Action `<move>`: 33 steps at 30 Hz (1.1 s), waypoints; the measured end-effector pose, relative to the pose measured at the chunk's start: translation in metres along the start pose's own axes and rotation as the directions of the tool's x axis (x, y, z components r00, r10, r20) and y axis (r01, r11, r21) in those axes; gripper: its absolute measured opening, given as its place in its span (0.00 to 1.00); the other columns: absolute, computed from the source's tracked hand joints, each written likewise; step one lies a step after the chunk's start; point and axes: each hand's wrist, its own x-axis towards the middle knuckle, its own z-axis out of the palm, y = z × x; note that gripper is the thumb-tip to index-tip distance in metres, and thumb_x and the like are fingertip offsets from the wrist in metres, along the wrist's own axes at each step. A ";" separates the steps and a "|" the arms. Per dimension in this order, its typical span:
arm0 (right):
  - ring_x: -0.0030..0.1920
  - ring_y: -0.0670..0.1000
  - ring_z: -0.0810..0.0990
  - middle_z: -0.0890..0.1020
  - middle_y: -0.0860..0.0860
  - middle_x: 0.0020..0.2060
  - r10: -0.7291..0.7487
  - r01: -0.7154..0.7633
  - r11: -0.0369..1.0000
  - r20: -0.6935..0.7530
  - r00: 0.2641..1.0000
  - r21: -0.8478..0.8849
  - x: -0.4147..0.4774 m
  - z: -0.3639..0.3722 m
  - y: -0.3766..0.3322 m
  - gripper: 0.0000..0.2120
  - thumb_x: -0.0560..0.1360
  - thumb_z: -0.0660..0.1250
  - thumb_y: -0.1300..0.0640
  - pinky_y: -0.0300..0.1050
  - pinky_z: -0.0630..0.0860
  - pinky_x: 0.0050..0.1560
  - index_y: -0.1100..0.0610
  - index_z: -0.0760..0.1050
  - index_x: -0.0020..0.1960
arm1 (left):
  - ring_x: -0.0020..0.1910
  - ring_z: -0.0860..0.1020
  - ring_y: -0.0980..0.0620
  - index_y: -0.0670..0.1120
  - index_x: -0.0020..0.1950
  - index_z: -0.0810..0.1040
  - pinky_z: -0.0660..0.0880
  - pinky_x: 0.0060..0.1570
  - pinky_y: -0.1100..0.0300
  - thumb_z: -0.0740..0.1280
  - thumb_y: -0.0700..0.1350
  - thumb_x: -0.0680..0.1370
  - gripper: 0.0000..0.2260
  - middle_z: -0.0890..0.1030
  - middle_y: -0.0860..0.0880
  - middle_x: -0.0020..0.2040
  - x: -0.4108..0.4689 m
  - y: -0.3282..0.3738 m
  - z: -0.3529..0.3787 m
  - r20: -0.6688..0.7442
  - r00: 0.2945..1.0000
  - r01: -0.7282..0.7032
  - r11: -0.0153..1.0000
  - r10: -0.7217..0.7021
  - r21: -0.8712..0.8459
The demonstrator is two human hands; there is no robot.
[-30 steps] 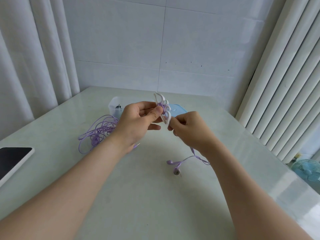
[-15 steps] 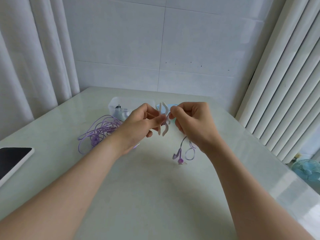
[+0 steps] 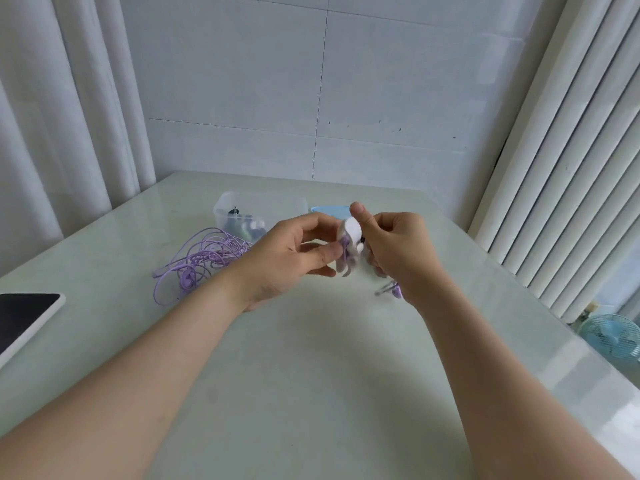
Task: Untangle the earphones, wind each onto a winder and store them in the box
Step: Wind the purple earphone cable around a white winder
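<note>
A white winder (image 3: 350,245) with purple cord wrapped on it is held above the table between both hands. My left hand (image 3: 291,254) pinches its left side with thumb and fingers. My right hand (image 3: 398,247) grips its right side, thumb raised at the top. The loose purple earbud end (image 3: 393,291) hangs blurred below my right wrist. A tangled pile of purple earphone cord (image 3: 204,259) lies on the table to the left. Behind it stands a clear plastic box (image 3: 259,213) with dark items inside.
A blue lid (image 3: 329,210) lies behind my hands, next to the box. A tablet with a dark screen (image 3: 24,317) lies at the table's left edge. Curtains hang left, blinds right, and a small blue fan (image 3: 613,336) stands on the floor at right.
My right hand has come down and round the winder, carrying the cord with it. The hanging earbud end has risen and become shorter. The winder has turned in my left hand.
</note>
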 end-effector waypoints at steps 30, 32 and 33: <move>0.28 0.52 0.67 0.69 0.54 0.26 -0.138 0.136 0.988 0.029 0.990 0.075 -0.009 0.005 -0.015 0.19 0.82 0.65 0.52 0.43 0.64 0.31 0.60 0.79 0.36 | 0.42 0.79 0.56 0.50 0.59 0.83 0.75 0.46 0.65 0.68 0.48 0.84 0.07 0.86 0.53 0.52 0.003 -0.006 -0.005 -0.113 0.993 0.046 0.961 -0.015 0.273; 0.27 0.51 0.64 0.69 0.52 0.26 -0.139 0.137 0.990 -0.039 0.990 -0.038 -0.007 0.006 -0.011 0.20 0.82 0.65 0.50 0.42 0.62 0.31 0.62 0.79 0.36 | 0.42 0.78 0.57 0.51 0.60 0.84 0.72 0.43 0.69 0.67 0.47 0.85 0.07 0.86 0.54 0.53 0.001 -0.006 -0.004 -0.076 0.997 0.051 0.962 -0.032 0.268; 0.26 0.50 0.63 0.68 0.50 0.25 -0.137 0.132 0.988 -0.071 0.988 -0.075 -0.005 0.006 -0.009 0.21 0.81 0.66 0.49 0.41 0.61 0.30 0.63 0.78 0.36 | 0.42 0.77 0.57 0.51 0.60 0.84 0.70 0.41 0.70 0.67 0.47 0.85 0.08 0.86 0.53 0.53 0.001 -0.005 -0.004 -0.066 0.997 0.054 0.963 -0.038 0.262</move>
